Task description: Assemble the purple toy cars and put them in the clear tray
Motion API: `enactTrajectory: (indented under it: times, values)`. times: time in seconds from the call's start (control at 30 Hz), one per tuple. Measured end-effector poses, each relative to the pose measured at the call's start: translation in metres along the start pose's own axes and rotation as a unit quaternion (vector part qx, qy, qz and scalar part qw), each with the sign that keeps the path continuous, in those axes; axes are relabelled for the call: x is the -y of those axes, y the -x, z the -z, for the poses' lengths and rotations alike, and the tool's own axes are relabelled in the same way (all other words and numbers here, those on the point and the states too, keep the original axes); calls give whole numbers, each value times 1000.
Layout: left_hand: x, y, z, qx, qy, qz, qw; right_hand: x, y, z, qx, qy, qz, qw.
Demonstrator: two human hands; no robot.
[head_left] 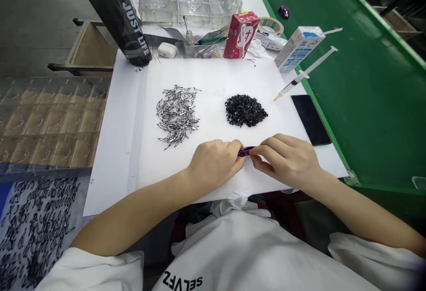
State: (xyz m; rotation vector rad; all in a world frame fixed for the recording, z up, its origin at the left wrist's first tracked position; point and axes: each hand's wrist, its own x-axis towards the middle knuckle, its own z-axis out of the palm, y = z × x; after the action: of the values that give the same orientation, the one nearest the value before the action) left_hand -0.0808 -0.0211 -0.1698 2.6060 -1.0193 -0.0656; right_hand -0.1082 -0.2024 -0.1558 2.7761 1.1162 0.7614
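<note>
Two hands pinch glossy purple toy car

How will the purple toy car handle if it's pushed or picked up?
The purple toy car will probably feel rigid, since it keeps its shape between the left hand and right hand. Its glossy finish may be slippery. The visible wheel suggests it could roll if pushed on the white sheet.

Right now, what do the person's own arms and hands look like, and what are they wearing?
The left hand and right hand are bare, with no gloves, and no watch or cables show. The forearms are bare too, emerging from loose white sleeves of a white T-shirt with dark lettering.
</note>
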Motion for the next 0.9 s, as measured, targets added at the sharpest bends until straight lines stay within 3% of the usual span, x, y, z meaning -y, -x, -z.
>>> enactTrajectory:
  times: [0.6,0.77,0.9]
  values:
    - [1,0,-2,-18,-7,-7,1000,-5,1,-6,-42,-12,66,997]
    - [1,0,-1,-12,-11,-24,1000,-7,2,-11,-32,-38,55,997]
    - [1,2,1,0,-10,-17,1000,-10,3,-6,3,-117,2,993]
